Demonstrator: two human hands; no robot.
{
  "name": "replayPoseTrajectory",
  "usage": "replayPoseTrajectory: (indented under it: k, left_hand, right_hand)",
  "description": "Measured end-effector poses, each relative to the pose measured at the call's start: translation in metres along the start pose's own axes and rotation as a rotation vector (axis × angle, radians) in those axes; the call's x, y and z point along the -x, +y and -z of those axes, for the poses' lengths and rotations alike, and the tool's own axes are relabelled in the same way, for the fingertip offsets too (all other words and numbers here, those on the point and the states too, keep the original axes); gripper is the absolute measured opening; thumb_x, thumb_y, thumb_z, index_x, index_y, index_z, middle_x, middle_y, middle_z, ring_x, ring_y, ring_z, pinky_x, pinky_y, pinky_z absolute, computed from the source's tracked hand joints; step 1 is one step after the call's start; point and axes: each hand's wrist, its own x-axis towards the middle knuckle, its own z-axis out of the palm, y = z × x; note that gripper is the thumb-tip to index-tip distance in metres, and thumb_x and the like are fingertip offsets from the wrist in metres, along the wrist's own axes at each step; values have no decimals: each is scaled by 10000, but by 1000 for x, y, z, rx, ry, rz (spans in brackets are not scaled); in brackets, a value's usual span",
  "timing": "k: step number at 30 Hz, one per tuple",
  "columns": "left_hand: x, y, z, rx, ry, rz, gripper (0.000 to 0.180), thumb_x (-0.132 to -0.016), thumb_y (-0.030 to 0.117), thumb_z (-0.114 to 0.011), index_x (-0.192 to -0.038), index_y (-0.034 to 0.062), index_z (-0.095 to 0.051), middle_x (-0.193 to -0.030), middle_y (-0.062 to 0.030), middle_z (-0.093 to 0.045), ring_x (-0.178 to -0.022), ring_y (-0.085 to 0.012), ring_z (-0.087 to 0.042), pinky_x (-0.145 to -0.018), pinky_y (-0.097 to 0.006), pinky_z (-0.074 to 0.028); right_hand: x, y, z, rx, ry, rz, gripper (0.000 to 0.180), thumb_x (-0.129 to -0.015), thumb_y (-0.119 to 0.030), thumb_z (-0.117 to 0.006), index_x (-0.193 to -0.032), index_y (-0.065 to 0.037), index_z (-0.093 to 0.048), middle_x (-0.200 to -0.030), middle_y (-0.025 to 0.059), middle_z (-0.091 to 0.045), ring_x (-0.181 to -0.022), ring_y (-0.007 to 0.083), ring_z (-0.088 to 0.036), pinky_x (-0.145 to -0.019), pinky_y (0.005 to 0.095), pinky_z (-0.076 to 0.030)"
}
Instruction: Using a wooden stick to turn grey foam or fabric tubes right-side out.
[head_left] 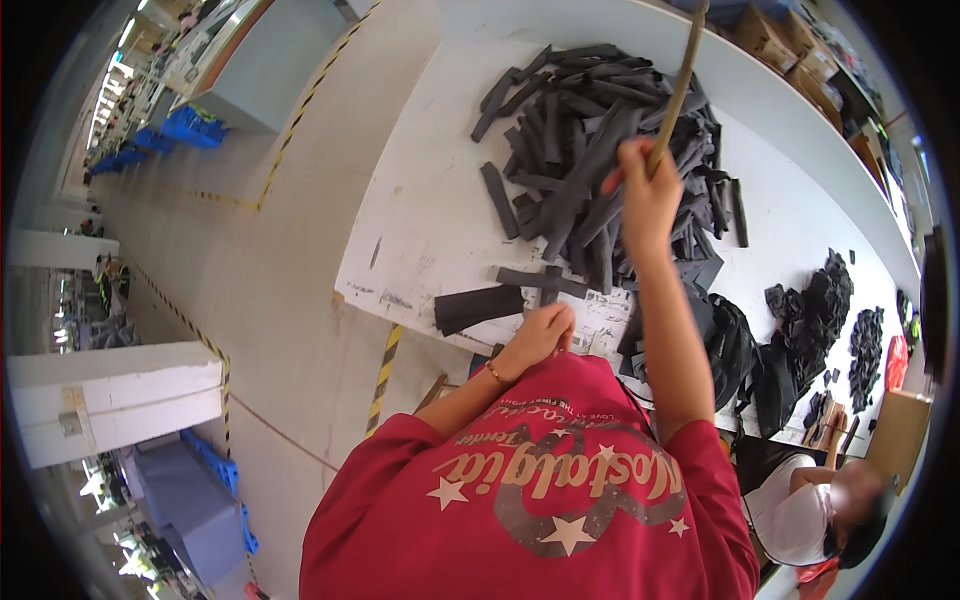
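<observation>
My right hand (648,190) is closed round a thin wooden stick (683,80), which slants up and away over a big heap of dark grey fabric strips (575,120). My left hand (540,338) is at the table's near edge with its fingers curled. Just beyond it, two short dark strips (520,277) lie crossed, one pointing toward the fingers. Whether the left fingers grip that strip's end cannot be made out. Left of the crossed strips is a flat stack of dark strips (478,309).
The white table (400,215) has a raised ledge (790,130) along its far side. Black fabric pieces (725,345) and smaller black heaps (815,310) lie to the right. A person in white (790,515) sits at the lower right. Cardboard boxes (770,45) stand behind the ledge.
</observation>
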Motion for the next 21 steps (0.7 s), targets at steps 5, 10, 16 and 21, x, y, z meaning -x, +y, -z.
replayPoseTrajectory:
  k: [5, 10, 16, 21]
  left_hand:
    - [3, -55, 72, -670, 584, -157, 151, -781, 150, -689, -879, 80, -598, -756, -63, -607, -705, -260, -601, -630, -346, -489]
    - [-7, -93, 103, -1027, 377, -266, 226, -688, 173, -750, -842, 80, -613, -813, -59, -590, -840, -272, -563, -753, -385, -466]
    - [-13, -82, 127, -705, 290, -77, 126, -707, 130, -741, -765, 39, -675, -779, -83, -624, -760, -248, -608, -691, -349, -485]
    - [-16, -53, 134, -609, 260, -44, 161, -737, 137, -738, -842, 24, -695, -789, -92, -650, -728, -190, -629, -683, -293, -490]
  right_hand:
    - [-22, 62, 20, 397, -34, 196, 217, -924, -173, -566, -1047, 2, -531, -801, 78, -607, -654, 120, -570, -608, 259, -460]
    - [82, 105, 50, 437, -462, -117, 143, -927, -111, -515, -1054, -45, -516, -657, 96, -548, -606, 172, -574, -574, 293, -446]
    - [116, 105, 129, 897, -666, 219, 123, -883, -147, -550, -996, -103, -573, -808, 119, -603, -721, 306, -626, -626, 403, -492]
    - [110, 99, 145, 1029, -801, 291, 140, -840, -129, -603, -979, -113, -591, -783, 80, -567, -769, 285, -610, -642, 417, -487]
